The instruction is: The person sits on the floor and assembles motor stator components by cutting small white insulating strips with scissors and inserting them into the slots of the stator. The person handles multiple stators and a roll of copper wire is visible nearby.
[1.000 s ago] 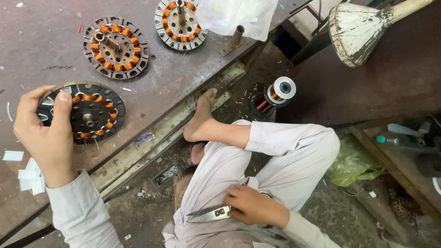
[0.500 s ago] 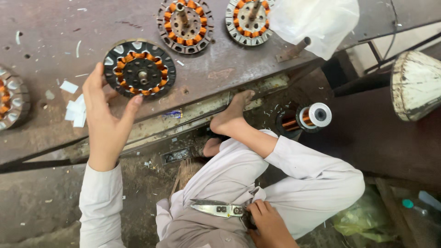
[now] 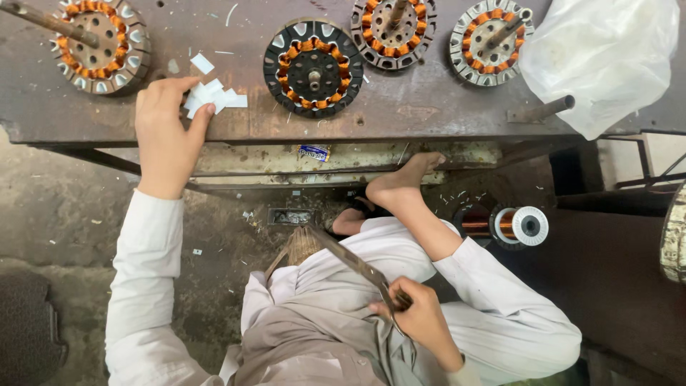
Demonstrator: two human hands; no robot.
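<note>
My left hand rests on the rusty metal workbench, fingertips on a small pile of white paper slips. Just right of the slips lies a black motor stator with copper windings. My right hand is in my lap, closed around the handles of long metal scissors that point up and left. I sit with one bare foot propped against the bench's lower rail.
Three more copper-wound stators lie on the bench: one far left, two at the top. A crumpled clear plastic bag sits at the right. A spool of copper wire lies under the bench.
My left hand let go of the black stator, now lying on the bench, and moved left onto the paper slips. My right hand raised the scissors from flat to angled upward.
</note>
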